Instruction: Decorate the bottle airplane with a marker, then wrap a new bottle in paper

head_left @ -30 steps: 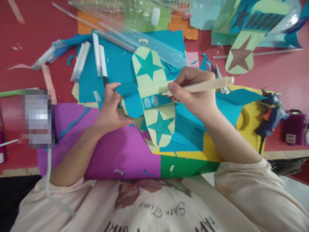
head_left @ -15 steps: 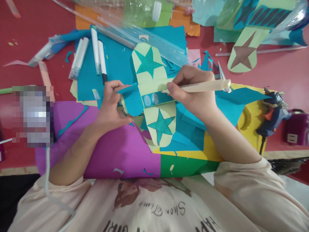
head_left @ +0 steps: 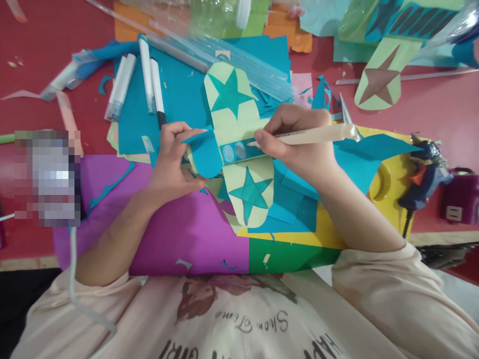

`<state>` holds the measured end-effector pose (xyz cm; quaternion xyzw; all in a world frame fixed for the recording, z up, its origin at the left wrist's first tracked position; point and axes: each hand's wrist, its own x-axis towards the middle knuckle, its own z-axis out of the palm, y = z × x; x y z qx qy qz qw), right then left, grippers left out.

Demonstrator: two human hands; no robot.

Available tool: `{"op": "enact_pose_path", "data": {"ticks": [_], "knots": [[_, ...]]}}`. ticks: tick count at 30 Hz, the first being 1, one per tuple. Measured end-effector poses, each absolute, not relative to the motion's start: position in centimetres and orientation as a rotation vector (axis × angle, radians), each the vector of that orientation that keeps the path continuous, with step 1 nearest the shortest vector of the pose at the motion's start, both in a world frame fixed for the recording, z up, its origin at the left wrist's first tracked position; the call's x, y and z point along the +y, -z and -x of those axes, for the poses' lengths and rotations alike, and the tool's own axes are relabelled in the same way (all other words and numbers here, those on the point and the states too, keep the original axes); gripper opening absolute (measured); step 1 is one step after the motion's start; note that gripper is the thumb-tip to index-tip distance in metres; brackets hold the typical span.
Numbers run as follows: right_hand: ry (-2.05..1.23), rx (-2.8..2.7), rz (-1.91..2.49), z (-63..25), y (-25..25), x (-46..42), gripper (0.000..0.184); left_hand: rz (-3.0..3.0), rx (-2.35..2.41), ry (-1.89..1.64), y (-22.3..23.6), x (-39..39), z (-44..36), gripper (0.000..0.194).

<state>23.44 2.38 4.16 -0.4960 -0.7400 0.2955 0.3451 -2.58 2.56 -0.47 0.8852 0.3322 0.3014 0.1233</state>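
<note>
A cream-coloured marker (head_left: 318, 134) is pinched in my right hand (head_left: 299, 132). Its tip meets a blue strip (head_left: 230, 160), close to two whitish ovals drawn there. The strip runs across a pale green paper airplane (head_left: 224, 130) whose wings each bear a teal star. My left hand (head_left: 174, 162) curls round the plane's left end, thumb and fingers on either side of its blue rounded tail piece (head_left: 205, 158). Part of that end is hidden behind the fingers.
White markers (head_left: 147, 75) lie on blue paper at the upper left. A glue gun (head_left: 426, 172) rests at the right on yellow card (head_left: 392, 209). Plastic bottles (head_left: 220, 17) lie at the back. Purple card (head_left: 179, 239) and paper scraps cover the near side.
The marker tip has shifted very slightly left along the blue strip, and the second oval looks more filled. My left hand keeps its hold on the plane.
</note>
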Motion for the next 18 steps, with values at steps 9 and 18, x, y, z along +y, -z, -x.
{"op": "enact_pose_path", "data": {"ticks": [9,18], "knots": [[-0.793,-1.941,1.265,-23.63,-4.18,2.46,0.038,-2.576,0.974,-0.852,0.25,2.52,2.74,0.062],[-0.782,-1.972,1.279,-23.50,-4.67,2.34,0.033,-2.576,0.983,-0.861,0.37,2.51,2.67,0.061]]}}
